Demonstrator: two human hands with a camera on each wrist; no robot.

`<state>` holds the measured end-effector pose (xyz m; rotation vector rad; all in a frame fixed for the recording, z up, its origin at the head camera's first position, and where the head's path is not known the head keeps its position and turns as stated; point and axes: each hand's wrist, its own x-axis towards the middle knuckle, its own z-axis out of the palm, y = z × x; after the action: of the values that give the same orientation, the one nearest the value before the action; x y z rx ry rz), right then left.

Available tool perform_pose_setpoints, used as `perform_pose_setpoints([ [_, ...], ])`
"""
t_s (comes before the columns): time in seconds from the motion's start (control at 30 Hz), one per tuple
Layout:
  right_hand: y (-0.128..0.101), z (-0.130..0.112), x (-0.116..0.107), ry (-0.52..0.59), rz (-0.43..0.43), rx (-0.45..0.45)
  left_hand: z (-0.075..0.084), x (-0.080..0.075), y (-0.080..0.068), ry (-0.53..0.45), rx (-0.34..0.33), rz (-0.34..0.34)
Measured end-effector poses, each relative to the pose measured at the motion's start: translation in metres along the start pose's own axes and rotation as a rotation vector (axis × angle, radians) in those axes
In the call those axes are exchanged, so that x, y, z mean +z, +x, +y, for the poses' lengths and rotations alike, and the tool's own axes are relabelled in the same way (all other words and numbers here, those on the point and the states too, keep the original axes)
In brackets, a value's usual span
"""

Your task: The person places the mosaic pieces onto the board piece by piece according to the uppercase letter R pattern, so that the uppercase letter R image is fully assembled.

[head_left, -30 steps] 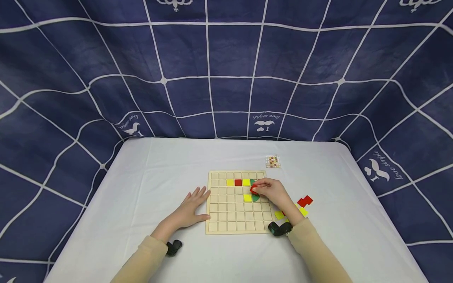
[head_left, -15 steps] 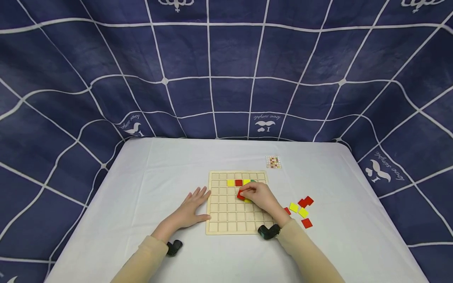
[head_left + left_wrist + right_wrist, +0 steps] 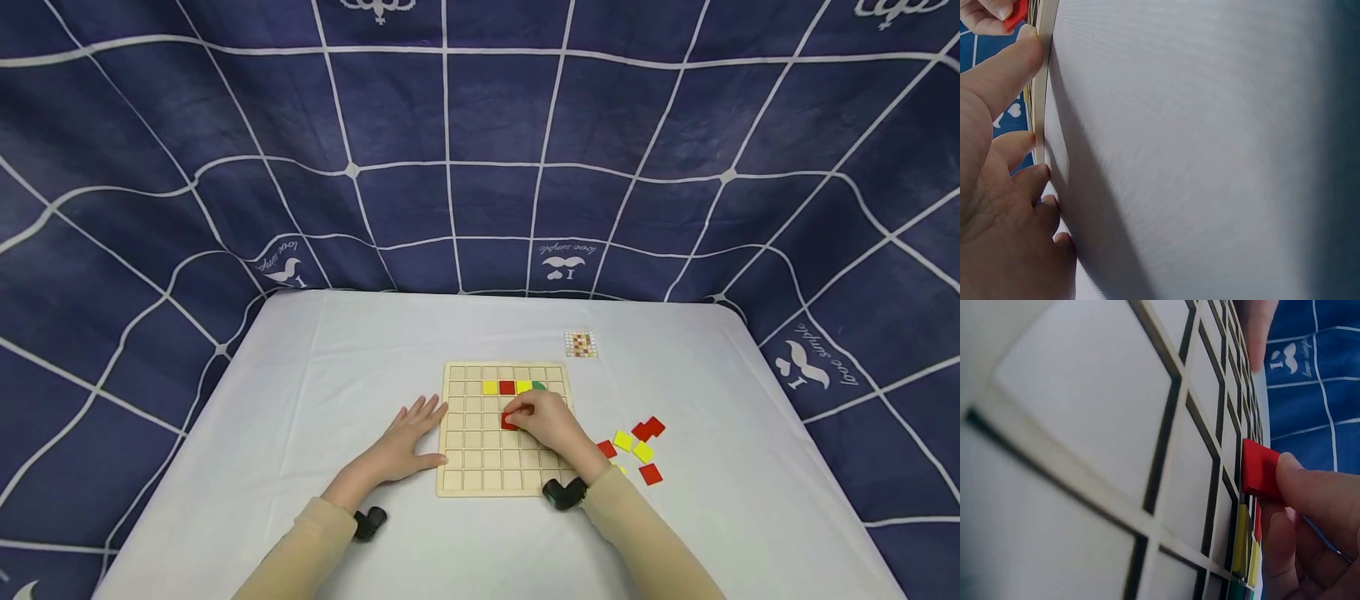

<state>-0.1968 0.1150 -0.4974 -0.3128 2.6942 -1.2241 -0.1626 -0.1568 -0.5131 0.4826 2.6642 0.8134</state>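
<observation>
Head view: a square wooden grid board [image 3: 480,467] lies on the white surface [image 3: 315,392], its shallow square cells divided by thin ribs. The right hand [image 3: 551,421] rests over the middle of the board and pinches a red square tile [image 3: 509,421] between fingertips and thumb, the tile low over a cell in the fourth row; whether it is fully seated cannot be told. Right wrist view: the same red tile [image 3: 1259,470] is a thin, flat, glossy square, held on edge by the fingertips [image 3: 1310,494] just above the ribs. In the board's second row sit a yellow tile [image 3: 489,387], a red tile [image 3: 506,387] and another yellow tile [image 3: 523,387], with a green piece [image 3: 538,386] partly hidden behind the hand. The left hand [image 3: 405,442] lies flat on the surface, fingers straight and spread, holding nothing, its thumb [image 3: 1007,65] and fingertips against the board's left edge [image 3: 1044,37]. Loose red and yellow tiles [image 3: 637,442] lie on the surface right of the board. A small pattern card [image 3: 580,343] lies beyond the board's far right corner.
</observation>
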Motion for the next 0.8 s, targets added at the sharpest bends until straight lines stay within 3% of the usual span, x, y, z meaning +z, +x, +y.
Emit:
perform_pose_setpoints([
  [0.23,0.0005,-0.0024,0.0003,-0.055,0.045,-0.06,0.0002,-0.0013,0.0008,-0.012,0.009,-0.004],
  [0.57,0.0024,-0.003,0.0018,-0.176,0.044,-0.082,0.0006,-0.0005,0.001,-0.008,0.01,0.0],
  [0.8,-0.0033,-0.0019,-0.0051,-0.107,0.039,-0.055,0.0029,-0.0006,-0.0013,-0.008,0.006,0.009],
])
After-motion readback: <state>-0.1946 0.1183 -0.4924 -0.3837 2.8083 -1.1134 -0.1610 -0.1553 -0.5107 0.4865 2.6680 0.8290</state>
